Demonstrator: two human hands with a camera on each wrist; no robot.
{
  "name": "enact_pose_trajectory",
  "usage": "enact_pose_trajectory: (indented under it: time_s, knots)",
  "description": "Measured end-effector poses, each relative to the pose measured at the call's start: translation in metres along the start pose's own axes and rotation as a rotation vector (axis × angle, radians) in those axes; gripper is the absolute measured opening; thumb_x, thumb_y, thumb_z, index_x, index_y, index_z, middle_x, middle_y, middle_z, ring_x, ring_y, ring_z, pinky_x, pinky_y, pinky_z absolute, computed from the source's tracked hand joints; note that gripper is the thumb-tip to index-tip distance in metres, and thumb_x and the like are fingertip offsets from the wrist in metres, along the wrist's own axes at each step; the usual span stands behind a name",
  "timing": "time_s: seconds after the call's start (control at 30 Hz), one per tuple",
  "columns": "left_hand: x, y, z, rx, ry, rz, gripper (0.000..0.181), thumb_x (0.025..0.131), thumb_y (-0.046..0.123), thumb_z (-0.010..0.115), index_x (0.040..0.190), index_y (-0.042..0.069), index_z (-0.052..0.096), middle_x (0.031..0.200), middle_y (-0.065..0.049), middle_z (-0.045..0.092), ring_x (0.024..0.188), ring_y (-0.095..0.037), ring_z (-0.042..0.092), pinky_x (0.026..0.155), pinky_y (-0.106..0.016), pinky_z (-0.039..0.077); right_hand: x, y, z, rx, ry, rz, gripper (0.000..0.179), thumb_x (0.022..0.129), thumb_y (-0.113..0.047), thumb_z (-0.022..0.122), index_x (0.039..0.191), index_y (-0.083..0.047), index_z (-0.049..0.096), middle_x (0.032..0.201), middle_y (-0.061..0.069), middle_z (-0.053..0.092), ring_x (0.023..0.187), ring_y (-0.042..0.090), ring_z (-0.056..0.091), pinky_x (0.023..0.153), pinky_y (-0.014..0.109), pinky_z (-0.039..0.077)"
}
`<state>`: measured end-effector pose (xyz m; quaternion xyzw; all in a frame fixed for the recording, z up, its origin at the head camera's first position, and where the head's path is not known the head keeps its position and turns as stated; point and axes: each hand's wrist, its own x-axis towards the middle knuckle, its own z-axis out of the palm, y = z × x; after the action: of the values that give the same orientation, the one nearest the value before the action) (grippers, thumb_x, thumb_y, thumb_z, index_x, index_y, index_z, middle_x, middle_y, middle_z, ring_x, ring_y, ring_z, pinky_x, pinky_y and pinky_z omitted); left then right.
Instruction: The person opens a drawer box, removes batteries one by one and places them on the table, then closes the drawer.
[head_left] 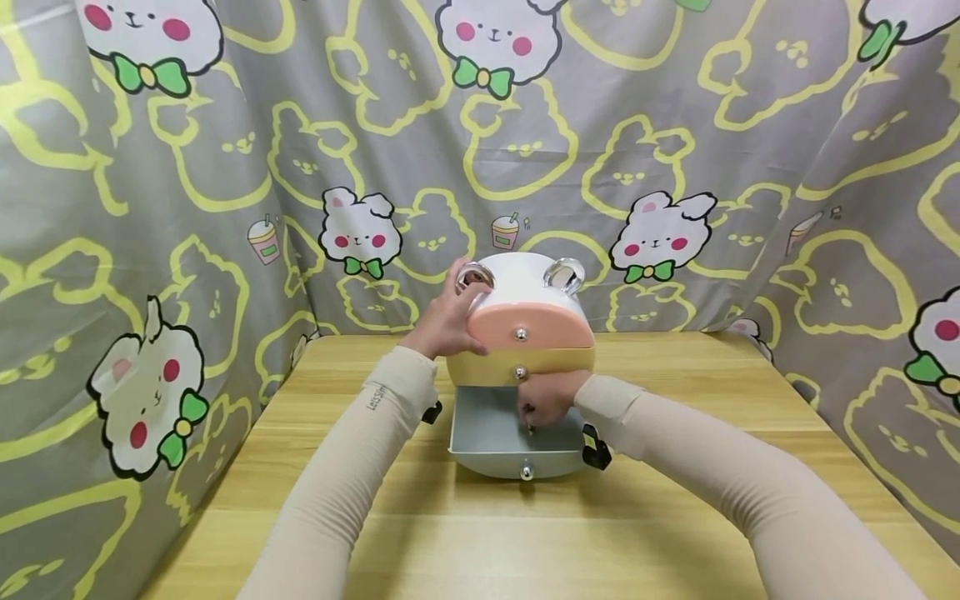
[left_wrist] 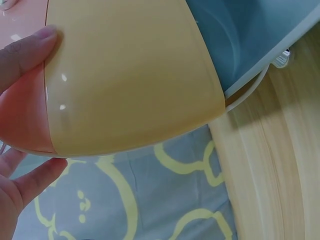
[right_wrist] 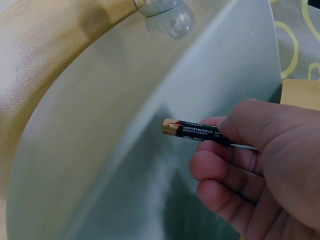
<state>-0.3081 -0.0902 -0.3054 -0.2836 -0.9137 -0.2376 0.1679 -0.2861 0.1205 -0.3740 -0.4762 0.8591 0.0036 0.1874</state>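
A small plastic drawer cabinet (head_left: pixel 521 275) has a white top, silver ears, a pink upper drawer (head_left: pixel 551 325) and a yellow middle drawer (head_left: pixel 480 365). Its grey-blue bottom drawer (head_left: pixel 480 462) is pulled out. My left hand (head_left: pixel 447 321) grips the cabinet's upper left side; in the left wrist view its thumb (left_wrist: pixel 30 52) lies on the front, with other fingers along the side. Inside the bottom drawer's opening, my right hand (head_left: pixel 551 398) pinches a battery (right_wrist: pixel 195 131), black with a copper-coloured end, between thumb and fingers.
The cabinet stands on a wooden table (head_left: pixel 420 542). Behind and beside the table hangs a grey curtain (head_left: pixel 540 192) with rabbit prints. Round silver knobs (head_left: pixel 527 472) stick out from the drawer fronts.
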Motion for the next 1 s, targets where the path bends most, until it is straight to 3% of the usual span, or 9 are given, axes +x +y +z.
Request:
enact_pose_trajectory:
  time_s: [0.17, 0.3, 0.43, 0.57, 0.83, 1.0]
  knots:
    - [0.000, 0.000, -0.001, 0.006, 0.005, 0.000, 0.092, 0.048, 0.019, 0.098, 0.127, 0.022, 0.052, 0.160, -0.001, -0.005, 0.099, -0.047, 0.056, 0.084, -0.051, 0.049, -0.004, 0.000, -0.003, 0.012, 0.023, -0.011, 0.042, 0.091, -0.005, 0.056, 0.055, -0.020, 0.040, 0.048, -0.015, 0.034, 0.044, 0.001, 0.031, 0.045, 0.019, 0.024]
    - [0.000, 0.000, -0.001, 0.010, 0.005, -0.008, 0.092, 0.048, 0.020, 0.098, 0.127, 0.023, 0.052, 0.160, 0.000, -0.005, 0.101, -0.047, 0.056, 0.085, -0.051, 0.049, -0.007, 0.001, -0.004, 0.050, 0.027, 0.006, 0.036, 0.094, -0.007, 0.058, 0.059, -0.015, 0.051, 0.051, -0.012, 0.047, 0.046, 0.000, 0.042, 0.046, 0.018, 0.031]
    - [0.000, 0.000, 0.000, 0.007, 0.004, -0.015, 0.091, 0.048, 0.019, 0.098, 0.127, 0.023, 0.052, 0.160, 0.000, -0.005, 0.105, -0.046, 0.054, 0.087, -0.051, 0.048, -0.009, 0.003, -0.003, 0.071, 0.033, 0.028, 0.023, 0.095, -0.008, 0.059, 0.073, -0.009, 0.066, 0.062, -0.007, 0.062, 0.051, -0.001, 0.053, 0.050, 0.017, 0.041]
    - [0.000, 0.000, 0.001, 0.002, 0.007, -0.017, 0.091, 0.048, 0.019, 0.098, 0.127, 0.023, 0.053, 0.160, 0.000, -0.005, 0.107, -0.047, 0.053, 0.088, -0.052, 0.048, -0.012, 0.004, -0.003, 0.075, 0.058, 0.024, 0.017, 0.094, -0.008, 0.059, 0.082, -0.007, 0.071, 0.069, -0.003, 0.067, 0.052, 0.000, 0.056, 0.053, 0.017, 0.046]
    - [-0.001, 0.000, 0.001, 0.012, 0.013, -0.009, 0.091, 0.048, 0.021, 0.098, 0.127, 0.023, 0.053, 0.160, -0.001, -0.004, 0.105, -0.045, 0.054, 0.087, -0.051, 0.049, -0.017, 0.006, -0.005, 0.055, 0.174, -0.032, 0.020, 0.089, -0.004, 0.056, 0.074, -0.010, 0.067, 0.063, -0.012, 0.057, 0.054, 0.000, 0.048, 0.053, 0.019, 0.042]
    - [-0.001, 0.000, 0.001, 0.026, 0.012, -0.009, 0.091, 0.049, 0.023, 0.098, 0.128, 0.023, 0.052, 0.160, -0.001, -0.004, 0.103, -0.045, 0.056, 0.086, -0.051, 0.049, -0.019, 0.007, -0.004, 0.041, 0.206, -0.037, 0.032, 0.094, -0.008, 0.058, 0.063, -0.015, 0.053, 0.057, -0.013, 0.044, 0.050, 0.001, 0.041, 0.051, 0.019, 0.035]
